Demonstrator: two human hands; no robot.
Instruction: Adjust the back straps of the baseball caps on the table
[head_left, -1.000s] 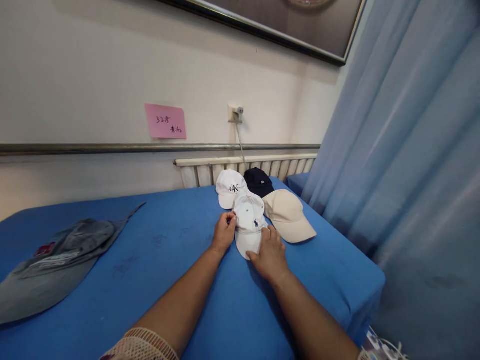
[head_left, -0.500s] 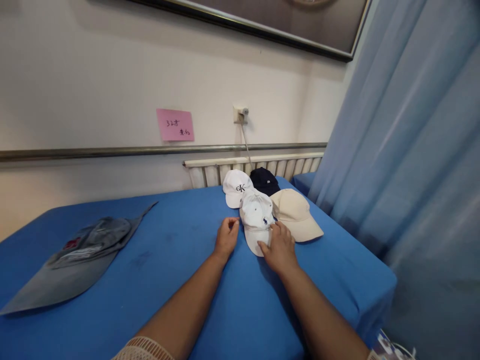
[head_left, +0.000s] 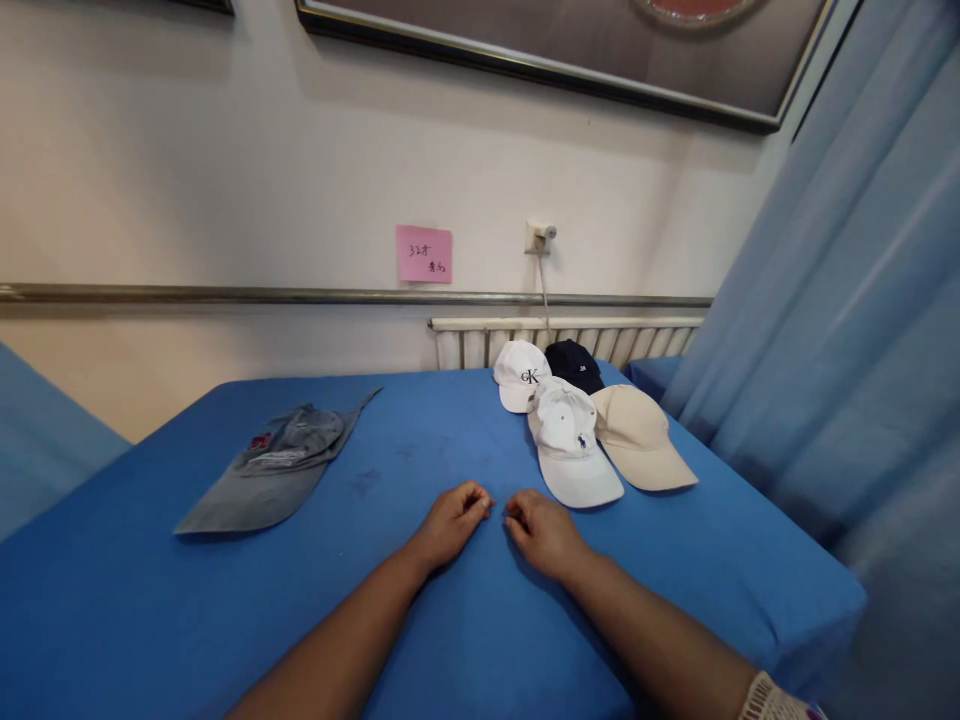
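Note:
My left hand (head_left: 451, 520) and my right hand (head_left: 544, 533) rest close together on the blue cloth of the table (head_left: 420, 620), fingers curled in, holding nothing. Just beyond my right hand lies a white cap with a small dark logo (head_left: 571, 450), apart from my fingers. Beside it sit a beige cap (head_left: 639, 440), a white cap with black letters (head_left: 520, 373) and a dark navy cap (head_left: 574, 364). A grey hat (head_left: 274, 470) lies flat at the far left.
The wall behind carries a metal rail (head_left: 225, 295), a pink note (head_left: 424, 254), a socket with a cable (head_left: 538, 238) and a radiator (head_left: 562, 340). A blue curtain (head_left: 840, 330) hangs along the right edge of the table.
Both hands have let go of the white cap with the small logo and drawn back toward me. The view has swung to the left, so the caps sit further right.

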